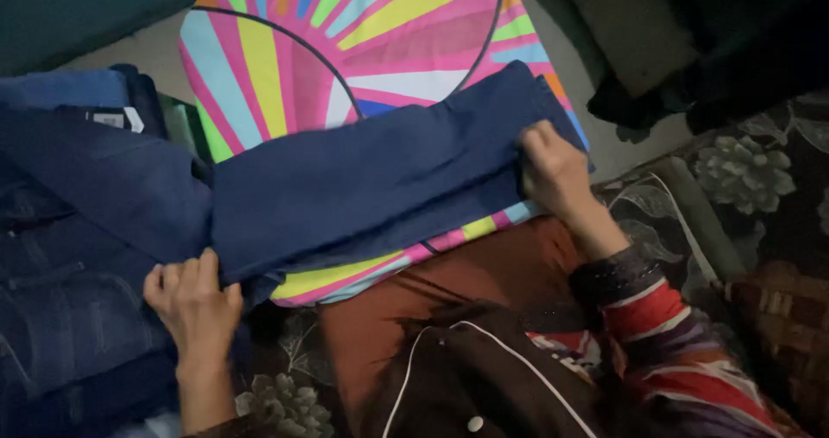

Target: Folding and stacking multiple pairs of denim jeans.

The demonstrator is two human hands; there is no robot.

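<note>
A folded pair of dark blue jeans (371, 179) lies across a bright mat with pink, yellow, blue and green rays (285, 49). My left hand (194, 304) presses on the jeans' lower left corner, fingers curled over the fold edge. My right hand (553, 170) grips the right end of the jeans, fingers tucked around the fold. The right arm wears a striped red, purple and dark sleeve (673, 352).
A stack of more blue jeans (78, 231) fills the left side. My rust-brown clothed lap (449, 291) and a dark garment with white piping (484, 377) are below. A dark floral fabric (743, 170) lies right, dark cloth (717, 49) at top right.
</note>
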